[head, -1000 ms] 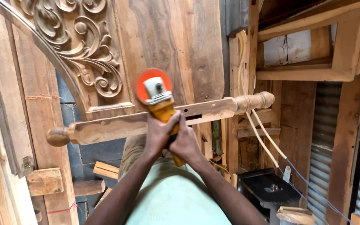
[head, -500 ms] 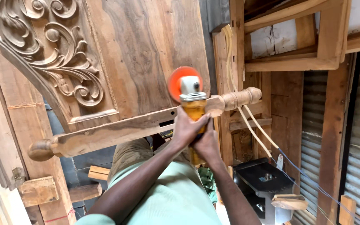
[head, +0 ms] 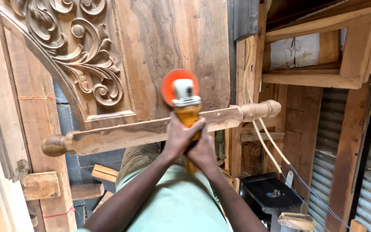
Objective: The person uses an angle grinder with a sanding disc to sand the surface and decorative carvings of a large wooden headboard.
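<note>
Left hand (head: 180,138) and right hand (head: 202,151) wrapped together around yellow angle grinder (head: 186,112), fingers closed on its body. Orange sanding disc (head: 173,86) just above the hands, against turned wooden post (head: 151,131) lying crosswise beyond them. Carved panel (head: 82,56) behind, upper left.

My grinder (head: 184,103) looks like glossy yellow plastic with a grey metal head; the turned post (head: 151,131) at mid-frame is bare, matt wood.
</note>
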